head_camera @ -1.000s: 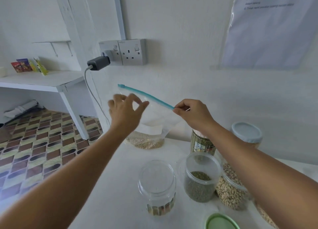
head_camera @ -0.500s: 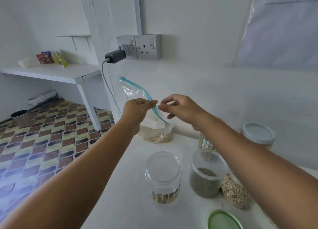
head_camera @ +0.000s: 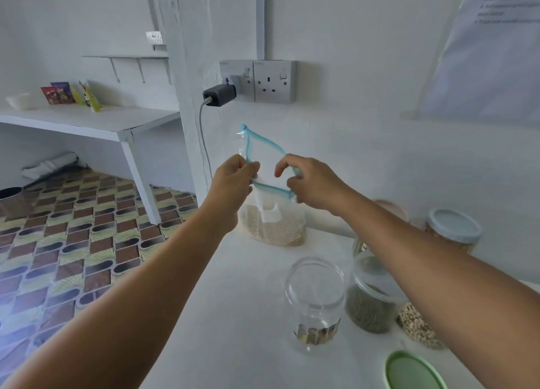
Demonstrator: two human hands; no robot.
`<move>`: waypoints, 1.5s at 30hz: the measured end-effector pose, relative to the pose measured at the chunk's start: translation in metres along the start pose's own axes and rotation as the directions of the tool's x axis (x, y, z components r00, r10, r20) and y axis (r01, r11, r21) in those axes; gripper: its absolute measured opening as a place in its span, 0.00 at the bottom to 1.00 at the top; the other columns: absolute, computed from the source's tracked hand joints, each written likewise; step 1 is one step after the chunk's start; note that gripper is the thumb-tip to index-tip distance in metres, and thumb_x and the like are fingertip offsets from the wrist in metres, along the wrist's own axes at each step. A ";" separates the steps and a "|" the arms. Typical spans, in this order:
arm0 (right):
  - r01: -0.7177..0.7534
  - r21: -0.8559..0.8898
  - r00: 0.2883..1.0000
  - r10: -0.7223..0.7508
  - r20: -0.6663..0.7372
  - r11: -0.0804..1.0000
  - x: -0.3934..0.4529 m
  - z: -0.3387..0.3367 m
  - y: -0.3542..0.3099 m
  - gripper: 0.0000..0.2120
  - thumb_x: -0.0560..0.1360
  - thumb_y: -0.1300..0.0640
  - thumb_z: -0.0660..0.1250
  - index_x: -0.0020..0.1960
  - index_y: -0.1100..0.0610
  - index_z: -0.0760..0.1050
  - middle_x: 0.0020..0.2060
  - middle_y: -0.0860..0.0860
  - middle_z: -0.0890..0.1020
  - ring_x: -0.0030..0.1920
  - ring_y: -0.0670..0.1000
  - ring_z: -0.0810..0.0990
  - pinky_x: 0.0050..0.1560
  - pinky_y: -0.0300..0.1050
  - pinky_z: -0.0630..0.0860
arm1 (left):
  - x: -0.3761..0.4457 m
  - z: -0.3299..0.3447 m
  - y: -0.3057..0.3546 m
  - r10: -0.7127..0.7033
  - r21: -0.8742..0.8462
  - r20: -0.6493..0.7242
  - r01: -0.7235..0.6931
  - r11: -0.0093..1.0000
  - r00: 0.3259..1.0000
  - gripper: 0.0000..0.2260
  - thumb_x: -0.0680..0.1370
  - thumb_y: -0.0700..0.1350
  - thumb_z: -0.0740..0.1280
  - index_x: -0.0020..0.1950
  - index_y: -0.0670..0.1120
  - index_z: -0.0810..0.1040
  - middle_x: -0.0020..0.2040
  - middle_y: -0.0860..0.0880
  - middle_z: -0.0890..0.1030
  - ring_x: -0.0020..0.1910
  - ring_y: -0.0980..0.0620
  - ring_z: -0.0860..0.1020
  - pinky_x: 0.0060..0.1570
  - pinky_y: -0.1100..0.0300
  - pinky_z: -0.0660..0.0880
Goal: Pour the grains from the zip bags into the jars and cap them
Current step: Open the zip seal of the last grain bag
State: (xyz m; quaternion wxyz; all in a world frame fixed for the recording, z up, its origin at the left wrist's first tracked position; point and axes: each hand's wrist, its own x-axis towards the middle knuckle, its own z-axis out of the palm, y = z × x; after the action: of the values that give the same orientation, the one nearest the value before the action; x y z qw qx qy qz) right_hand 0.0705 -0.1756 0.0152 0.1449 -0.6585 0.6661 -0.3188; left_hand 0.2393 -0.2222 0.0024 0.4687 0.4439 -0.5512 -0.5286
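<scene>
Two hands work the zip bag (head_camera: 271,219) standing on the bench (head_camera: 233,315): my left hand (head_camera: 233,181) and right hand (head_camera: 312,184) each pinch one blue lip. It looks soft, slippery, bottom-heavy; I'd grip near the zipper.

Frame edge cuts green lid (head_camera: 415,372); poster text (head_camera: 493,8) blurred.

White painted walls (head_camera: 350,23) enclose the room. Above the fingers (head_camera: 280,166), a double wall socket (head_camera: 274,81) carries a dark charger (head_camera: 219,95) with a hanging cable (head_camera: 204,143). Left of them, a white shelf (head_camera: 87,119) bears coloured packets (head_camera: 70,94); beneath lies patterned floor tiling (head_camera: 73,242). Upper right, a blurred printed notice (head_camera: 491,52).
</scene>
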 end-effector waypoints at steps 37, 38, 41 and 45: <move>-0.114 -0.075 0.988 0.105 -0.109 0.991 0.009 -0.028 0.000 0.22 0.81 0.64 0.60 0.71 0.52 0.78 0.71 0.53 0.78 0.65 0.52 0.78 0.65 0.46 0.76 | 0.020 -0.020 0.004 0.107 0.075 -0.162 -0.096 0.993 0.981 0.10 0.81 0.45 0.69 0.43 0.42 0.81 0.38 0.46 0.79 0.42 0.48 0.78 0.59 0.44 0.81; -0.095 -0.077 0.990 0.087 -0.109 0.992 0.010 -0.029 0.000 0.21 0.81 0.63 0.61 0.70 0.50 0.79 0.70 0.53 0.77 0.63 0.52 0.79 0.61 0.45 0.76 | 0.019 -0.019 0.002 0.117 0.086 -0.142 -0.105 0.991 0.983 0.11 0.82 0.47 0.69 0.42 0.43 0.81 0.37 0.47 0.79 0.42 0.47 0.77 0.57 0.45 0.81; -0.027 -0.012 0.992 0.025 -0.125 1.000 0.014 -0.032 -0.012 0.18 0.82 0.57 0.63 0.67 0.42 0.80 0.65 0.54 0.74 0.51 0.49 0.78 0.49 0.41 0.72 | 0.013 -0.014 -0.001 0.148 0.105 -0.049 -0.142 0.984 0.988 0.14 0.82 0.51 0.70 0.41 0.44 0.82 0.35 0.51 0.80 0.43 0.49 0.78 0.59 0.43 0.80; 0.035 0.159 0.999 -0.035 -0.007 0.987 0.017 -0.032 -0.040 0.14 0.85 0.53 0.61 0.66 0.44 0.81 0.67 0.44 0.77 0.67 0.47 0.72 0.59 0.38 0.65 | 0.000 -0.009 -0.014 0.194 0.178 0.133 -0.216 0.960 0.972 0.16 0.81 0.56 0.70 0.40 0.47 0.84 0.43 0.52 0.84 0.49 0.50 0.81 0.65 0.41 0.75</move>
State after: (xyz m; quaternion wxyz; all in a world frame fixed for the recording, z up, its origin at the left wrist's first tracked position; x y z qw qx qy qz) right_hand 0.0802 -0.1818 0.0678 0.1900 -0.6557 0.6272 -0.3749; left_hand 0.2483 -0.2239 -0.0113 0.4436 0.3965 -0.6684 -0.4464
